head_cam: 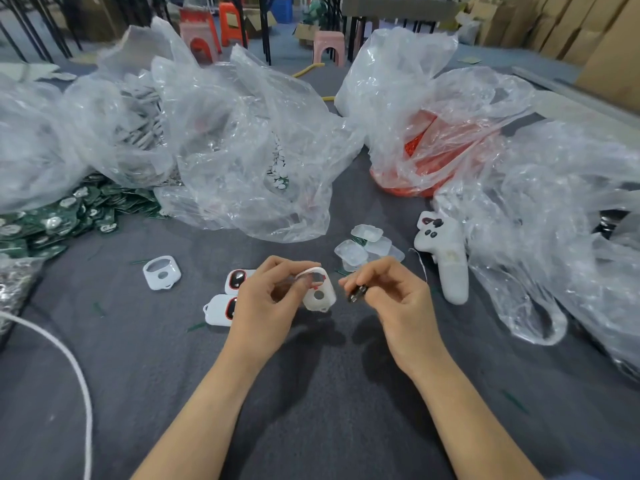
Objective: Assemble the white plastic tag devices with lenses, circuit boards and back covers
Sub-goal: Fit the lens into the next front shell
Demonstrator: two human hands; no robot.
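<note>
Left hand (266, 299): fingers curled, thumb and fingertips closed round a shell (318, 289). The shell is white, matte plastic, a rounded square with a large window, a smaller round hole ringed in red, and a small loop at its lower edge. It is held tilted above the surface (311, 393), just left of the right hand.

Right hand (391, 292): fingers curled, a lens (358, 293) pinched between thumb and forefinger. The lens is small, dark and glossy; its exact shape is blurred. A narrow gap is seen between lens and shell.

Fitted shells (237, 280): two, white with dark glossy windows edged in red, laid on the surface, partly hidden behind the left hand.

Empty shell (161, 273): one, white, with open window, laid apart to the left.

Covers (369, 247): a small heap, translucent and rounded, just beyond the right hand.

Controller (445, 258): white, smooth, with dark buttons, laid right of the covers against a bag.

Boards (52, 223): a loose green heap with silvery discs, far left, partly overlain by plastic.

Bags (242, 150): several, clear, crinkled film, ranged across the far side; white parts are seen through the middle ones, and red parts (426, 150) through the right one.

Cable (79, 375): white, curved, at the left edge.

Surface: dark grey, felt-like cloth.

Stools (329, 46): pink and orange plastic, on the floor beyond.
</note>
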